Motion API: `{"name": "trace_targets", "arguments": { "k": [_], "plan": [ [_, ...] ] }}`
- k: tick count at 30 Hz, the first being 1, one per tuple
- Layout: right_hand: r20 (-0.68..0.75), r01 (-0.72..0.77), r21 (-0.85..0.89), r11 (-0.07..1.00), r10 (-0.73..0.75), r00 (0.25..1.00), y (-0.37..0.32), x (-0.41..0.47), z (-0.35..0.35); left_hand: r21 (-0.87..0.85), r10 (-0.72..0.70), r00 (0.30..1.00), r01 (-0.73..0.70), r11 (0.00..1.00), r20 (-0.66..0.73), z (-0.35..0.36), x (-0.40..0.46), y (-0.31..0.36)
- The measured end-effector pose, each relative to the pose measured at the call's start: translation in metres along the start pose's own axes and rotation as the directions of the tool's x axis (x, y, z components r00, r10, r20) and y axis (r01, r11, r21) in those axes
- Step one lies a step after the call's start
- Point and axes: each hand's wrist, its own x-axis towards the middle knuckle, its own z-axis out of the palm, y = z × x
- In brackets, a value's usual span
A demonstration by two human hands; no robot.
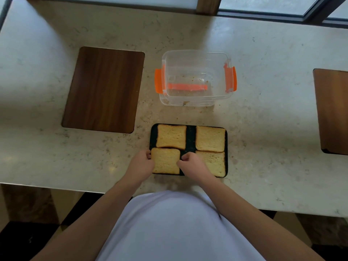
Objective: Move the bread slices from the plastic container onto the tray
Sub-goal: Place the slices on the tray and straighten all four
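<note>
Both my hands, left hand point(142, 162) and right hand point(190, 163), pinch the lower-left bread slice point(165, 160) on the tray point(190, 137). Last placement, I judge; the plastic container point(195, 78) looks empty, so I release next.

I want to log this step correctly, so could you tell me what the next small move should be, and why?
Probably let go of the near-left slice and draw both hands back. The left hand and right hand pinch its edges, it already lies flat on the tray beside three others, and the plastic container shows only crumbs.

four bread slices point(171, 136) on black tray point(190, 136)
</note>
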Motion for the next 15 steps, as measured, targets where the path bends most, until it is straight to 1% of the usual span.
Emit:
{"name": "trace_targets", "arguments": {
  "k": [6, 11, 15],
  "plan": [
    [0.013, -0.009, 0.018, 1.0, 0.009, 1.0, 0.002, -0.002, 0.002, 0.079, 0.011, 1.0, -0.009, 0.997, -0.028, 0.013, 0.001, 0.003],
    [0.011, -0.021, 0.017, 1.0, 0.021, 1.0, 0.009, -0.002, -0.005, 0.127, 0.002, 1.0, -0.001, 0.992, -0.008, 0.019, 0.003, 0.004],
    [0.008, -0.021, 0.016, 1.0, 0.021, 1.0, 0.01, -0.001, -0.008, 0.133, 0.001, 1.0, -0.003, 0.991, 0.011, 0.021, 0.004, 0.005]
  ]
}}
